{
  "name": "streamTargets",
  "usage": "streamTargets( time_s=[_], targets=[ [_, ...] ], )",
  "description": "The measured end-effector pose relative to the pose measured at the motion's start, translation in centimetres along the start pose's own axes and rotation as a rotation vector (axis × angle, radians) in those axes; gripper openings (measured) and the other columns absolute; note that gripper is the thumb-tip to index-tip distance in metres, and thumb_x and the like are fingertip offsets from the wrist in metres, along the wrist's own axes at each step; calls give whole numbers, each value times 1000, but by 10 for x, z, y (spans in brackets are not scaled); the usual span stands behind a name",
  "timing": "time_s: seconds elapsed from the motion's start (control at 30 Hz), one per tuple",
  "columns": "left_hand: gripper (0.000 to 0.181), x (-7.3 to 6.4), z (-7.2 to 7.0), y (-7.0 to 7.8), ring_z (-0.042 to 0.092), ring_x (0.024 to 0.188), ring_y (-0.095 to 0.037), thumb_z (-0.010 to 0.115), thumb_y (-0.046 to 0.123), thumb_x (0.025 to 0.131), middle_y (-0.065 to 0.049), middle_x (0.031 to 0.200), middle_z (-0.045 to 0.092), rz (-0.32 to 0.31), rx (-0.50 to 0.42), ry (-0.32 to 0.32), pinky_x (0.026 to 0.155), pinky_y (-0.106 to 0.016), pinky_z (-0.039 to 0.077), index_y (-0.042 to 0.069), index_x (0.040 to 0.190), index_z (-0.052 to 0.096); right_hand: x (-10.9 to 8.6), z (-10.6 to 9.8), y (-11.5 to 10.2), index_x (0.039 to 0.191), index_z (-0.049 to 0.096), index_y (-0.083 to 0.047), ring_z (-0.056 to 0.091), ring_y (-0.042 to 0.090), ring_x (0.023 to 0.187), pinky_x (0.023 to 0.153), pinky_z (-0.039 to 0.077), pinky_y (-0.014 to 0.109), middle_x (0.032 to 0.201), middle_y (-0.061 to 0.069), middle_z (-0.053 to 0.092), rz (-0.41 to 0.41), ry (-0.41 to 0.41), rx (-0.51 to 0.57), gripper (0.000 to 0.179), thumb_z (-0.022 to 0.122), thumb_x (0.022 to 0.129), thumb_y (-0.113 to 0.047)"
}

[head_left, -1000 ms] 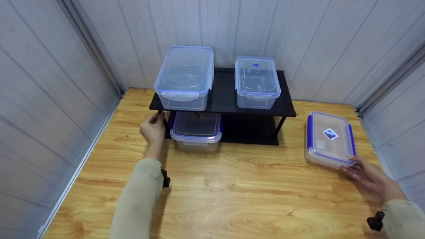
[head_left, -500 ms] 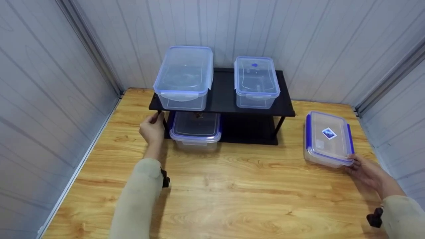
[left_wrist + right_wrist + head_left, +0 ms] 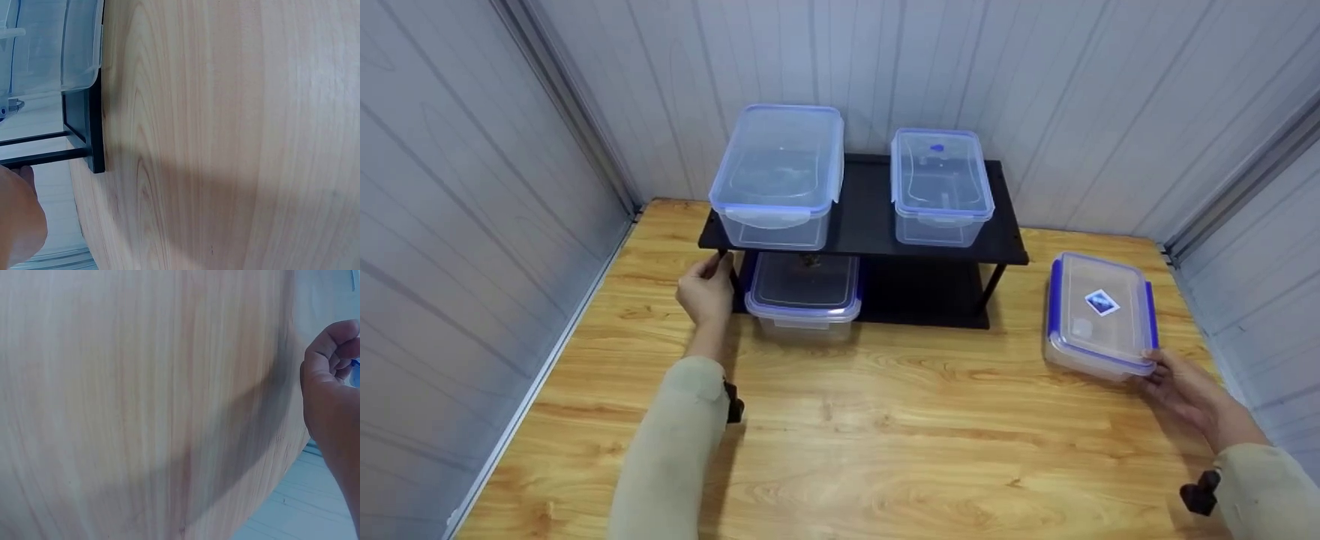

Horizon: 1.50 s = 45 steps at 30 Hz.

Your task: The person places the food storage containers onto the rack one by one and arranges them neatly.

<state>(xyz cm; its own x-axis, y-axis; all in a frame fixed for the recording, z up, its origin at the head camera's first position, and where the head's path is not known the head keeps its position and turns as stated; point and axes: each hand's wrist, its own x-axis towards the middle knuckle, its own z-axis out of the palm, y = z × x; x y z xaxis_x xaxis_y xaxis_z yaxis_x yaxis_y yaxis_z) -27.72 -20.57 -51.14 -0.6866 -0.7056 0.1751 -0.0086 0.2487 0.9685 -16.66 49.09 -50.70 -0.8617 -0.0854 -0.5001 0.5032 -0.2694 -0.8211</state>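
Observation:
At the right, a clear plastic food container (image 3: 1121, 330) with blue side clips and a small sticker on its lid is held at its near right corner by my right hand (image 3: 1192, 397). The thumb lies on the lid's edge and the fingers go beneath. My left hand (image 3: 705, 296) grips the front left post of a black two-tier shelf (image 3: 866, 217), just under the top board. That post (image 3: 50, 158) crosses the left wrist view, with part of the left hand (image 3: 22, 216) behind and below it. The right wrist view shows my right hand (image 3: 337, 365) with curled fingers.
A large clear container (image 3: 776, 172) and a smaller one (image 3: 941, 180) stand on the shelf's top board. Another lidded container (image 3: 804, 292) sits on the lower board and sticks out in front. Pale panelled walls (image 3: 1245, 187) enclose the wooden table (image 3: 885, 435) on three sides.
The right hand and the container it holds have shifted slightly to the left. My left hand stays on the post, and the shelf has not moved.

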Motion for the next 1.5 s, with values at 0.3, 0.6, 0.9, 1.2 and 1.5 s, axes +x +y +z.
streamTargets(
  time_s=[0.3,0.6,0.9,1.2,1.5],
  targets=[
    [23,2,0,-3,68,82,-17,82,31,76,-8,88,74,12,-10,-7,80,-28,54,12,90,79,-4,4,-1,102,66,-15,63,12,95,83,53,28,102,2,69,-16,-74,113,24,42,102,-11],
    [22,0,0,-1,69,86,-21,80,32,78,-8,90,75,2,14,-25,83,-30,54,14,91,79,-8,6,3,109,64,-12,63,14,96,83,53,30,107,4,69,-67,-224,84,29,35,104,-9],
    [23,0,0,0,69,88,-21,79,33,79,-8,92,74,-6,29,-26,84,-30,53,14,93,78,-17,11,6,119,63,-12,64,16,104,88,53,30,116,7,68,-114,-347,65,37,30,104,-7],
    [21,0,0,-1,68,83,-20,80,30,78,-8,89,74,16,10,-10,82,-30,53,13,89,78,-37,23,7,129,59,-15,62,15,109,94,51,30,124,6,65,-150,-445,46,43,25,103,-6],
    [22,1,0,-1,67,85,-20,80,32,79,-7,89,74,0,23,-24,82,-30,52,14,91,79,-49,36,21,132,56,-8,59,16,114,100,46,30,126,6,63,-132,-613,-47,45,23,102,-4]
  ],
)
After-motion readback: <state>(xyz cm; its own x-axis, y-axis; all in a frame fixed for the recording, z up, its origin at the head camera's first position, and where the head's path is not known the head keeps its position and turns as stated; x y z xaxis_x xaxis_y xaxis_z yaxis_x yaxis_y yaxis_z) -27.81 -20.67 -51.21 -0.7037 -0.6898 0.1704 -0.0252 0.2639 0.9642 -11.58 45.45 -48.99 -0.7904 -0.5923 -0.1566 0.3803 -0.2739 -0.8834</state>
